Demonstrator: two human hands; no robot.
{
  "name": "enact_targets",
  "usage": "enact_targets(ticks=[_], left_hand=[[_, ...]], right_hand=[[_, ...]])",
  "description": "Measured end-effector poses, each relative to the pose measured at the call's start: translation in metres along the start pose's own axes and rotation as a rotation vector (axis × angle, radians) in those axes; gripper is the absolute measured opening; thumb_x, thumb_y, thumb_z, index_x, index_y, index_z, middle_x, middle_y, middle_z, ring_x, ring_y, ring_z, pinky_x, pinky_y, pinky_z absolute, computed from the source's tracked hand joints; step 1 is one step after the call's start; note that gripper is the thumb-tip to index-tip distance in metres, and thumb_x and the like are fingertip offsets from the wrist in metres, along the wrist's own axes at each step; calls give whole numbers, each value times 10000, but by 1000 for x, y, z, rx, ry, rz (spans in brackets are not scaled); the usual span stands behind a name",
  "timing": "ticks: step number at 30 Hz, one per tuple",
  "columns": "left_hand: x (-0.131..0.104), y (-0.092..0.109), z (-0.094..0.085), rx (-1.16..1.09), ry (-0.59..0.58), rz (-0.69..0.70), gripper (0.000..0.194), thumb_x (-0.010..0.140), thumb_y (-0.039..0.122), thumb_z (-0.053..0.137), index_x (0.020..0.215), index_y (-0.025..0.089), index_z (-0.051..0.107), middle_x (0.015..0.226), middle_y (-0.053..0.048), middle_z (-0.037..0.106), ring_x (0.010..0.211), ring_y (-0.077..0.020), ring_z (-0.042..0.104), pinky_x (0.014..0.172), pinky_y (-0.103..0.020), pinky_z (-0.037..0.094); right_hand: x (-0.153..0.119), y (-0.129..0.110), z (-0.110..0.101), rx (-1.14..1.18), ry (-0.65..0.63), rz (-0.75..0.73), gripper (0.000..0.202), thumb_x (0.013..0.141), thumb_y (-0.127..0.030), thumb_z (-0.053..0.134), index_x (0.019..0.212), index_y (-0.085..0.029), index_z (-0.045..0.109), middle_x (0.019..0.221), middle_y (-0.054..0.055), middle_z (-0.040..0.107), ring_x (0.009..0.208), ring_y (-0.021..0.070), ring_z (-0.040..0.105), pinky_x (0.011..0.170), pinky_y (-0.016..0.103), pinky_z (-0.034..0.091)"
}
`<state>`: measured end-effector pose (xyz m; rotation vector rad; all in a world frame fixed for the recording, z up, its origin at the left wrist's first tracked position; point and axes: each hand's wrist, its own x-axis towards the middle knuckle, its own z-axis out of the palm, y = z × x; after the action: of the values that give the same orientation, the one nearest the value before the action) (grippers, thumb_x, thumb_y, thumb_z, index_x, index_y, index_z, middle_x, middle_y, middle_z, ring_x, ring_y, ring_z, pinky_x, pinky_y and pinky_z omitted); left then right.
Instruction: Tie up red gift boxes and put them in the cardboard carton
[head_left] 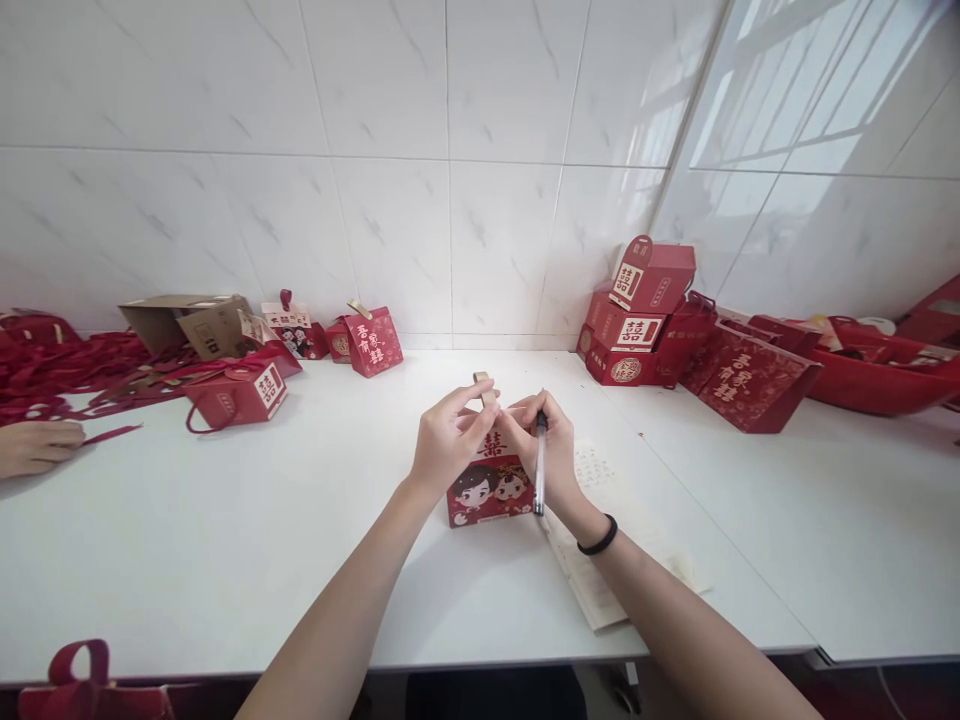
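A small red box (491, 492) with two cartoon faces and a white upper part stands upright on the white table, between my hands. My left hand (454, 435) is closed at its top, thumb and fingers pinching a gold-beige ribbon loop (485, 388). My right hand (551, 445) is closed too, its fingertips meeting the left ones at the box top. A pen (540, 465) with a black cap hangs down from the right fingers. Part of the box top is hidden behind the fingers. Beneath my right wrist lies a sheet of written paper (600, 580).
Red boxes (649, 275) are stacked at the back right, beside a red basin (870, 385). More red boxes (234, 392), a cardboard box (214, 330) and a ribbon heap (75, 365) lie left. Another person's hand (41, 448) rests at the left edge.
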<state>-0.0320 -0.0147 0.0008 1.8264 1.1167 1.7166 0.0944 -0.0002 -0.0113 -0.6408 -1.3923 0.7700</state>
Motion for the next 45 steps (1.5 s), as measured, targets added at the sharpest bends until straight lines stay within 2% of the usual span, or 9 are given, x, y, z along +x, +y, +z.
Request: enact_targets(ticks=[7,13,16,22,26,31,45], left_hand=[[0,-1,2,-76,29,-55,301,834,352,578,1063,167,642,1007,-77,685,896,-177,659,751,-274,570],[2,4,-1,-58,-19,34,164,842,238,528,913,192,669,905,-35,665,853,-142,629,697,-235,560],[1,4,-4,-83,-55,60,190,818,185,509,910,188,676,904,-38,639,860,-142,611,698,-240,558],[-1,2,-7,-87,-107,53,310,750,117,506,1013,180,658,989,-56,608,938,-162,581,751,-285,563],[-2,3,-8,-81,-113,44,332,737,121,499,1023,181,655,1016,-59,599,953,-165,574,750,-292,563],[-1,3,-8,-53,-105,51,333,732,133,499,1021,184,655,1030,-61,609,974,-176,579,763,-299,554],[-1,4,-6,-55,-88,51,317,749,134,482,1013,176,653,1017,-71,631,924,-177,606,699,-272,556]], right_hand=[[0,-2,-2,11,-41,-3,336,776,-316,663,687,-211,357,697,-11,553,658,141,523,610,280,404],[-2,1,-5,0,-75,-29,320,790,-310,654,703,-214,361,792,19,606,764,172,582,676,302,441],[-3,3,-8,5,-80,-37,293,796,-296,645,716,-213,376,796,18,614,760,173,582,682,304,435],[-3,2,-11,-28,-65,-6,322,763,-322,667,676,-209,377,658,-15,557,627,154,517,589,281,389],[-2,0,-11,33,-82,10,330,781,-350,647,666,-206,373,734,12,614,647,152,523,603,284,392],[-1,2,-11,-57,-51,-1,336,739,-356,664,651,-209,376,597,-37,482,571,128,432,552,262,358],[0,6,-6,96,-49,104,407,711,-309,672,644,-212,283,575,-61,404,519,91,303,487,226,264]])
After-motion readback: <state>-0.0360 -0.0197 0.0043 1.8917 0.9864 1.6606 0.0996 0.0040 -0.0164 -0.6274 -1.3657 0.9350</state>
